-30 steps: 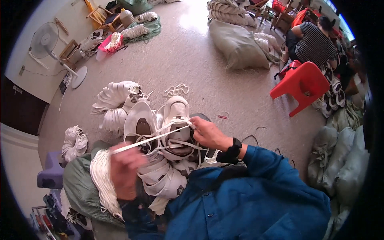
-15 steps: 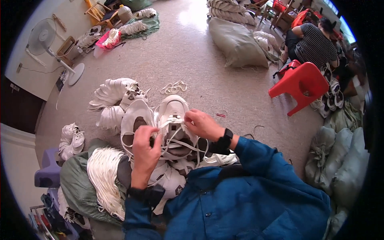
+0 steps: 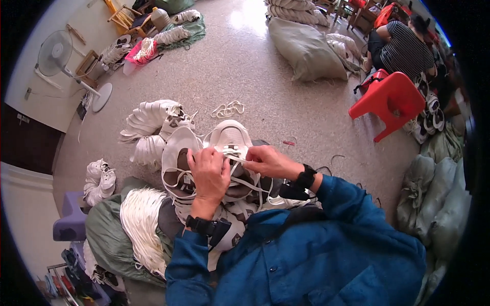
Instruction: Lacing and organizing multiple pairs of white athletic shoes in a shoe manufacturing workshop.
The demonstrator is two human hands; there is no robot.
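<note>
Where floor fills most of the view: speckled floor [image 3: 255, 66], running back past the shoes to the far wall stuff.
Stuffed sack [image 3: 306, 48]: lying on its side, far end, R of ctr.
Grey sacks [image 3: 439, 214]: bunched upright-ish, R edge.
Co-worker [image 3: 406, 48]: striped top, upper R, just beyond red stool [image 3: 390, 104].
Green bag [image 3: 104, 234]: lower L, w/ white lace bundle [image 3: 140, 219] lying against it.
Stacked shoes [image 3: 148, 122]: white, nested in curved row, L of ctr.
White shoe [image 3: 230, 133]: ctr, in front of torso, toe pointing away, partly laced near toe; second shoe [image 3: 178, 140] just beside, on L.
L hand [image 3: 210, 173]: over shoe's L side, fingers bent, tips at lacing; grip can't tell, back of hand hides it.
R hand [image 3: 270, 162]: at shoe's R side, thumb + index pinching lace [image 3: 236, 158].
Lace: white, flat, short stretch btwn both hands, across shoe opening.
</note>
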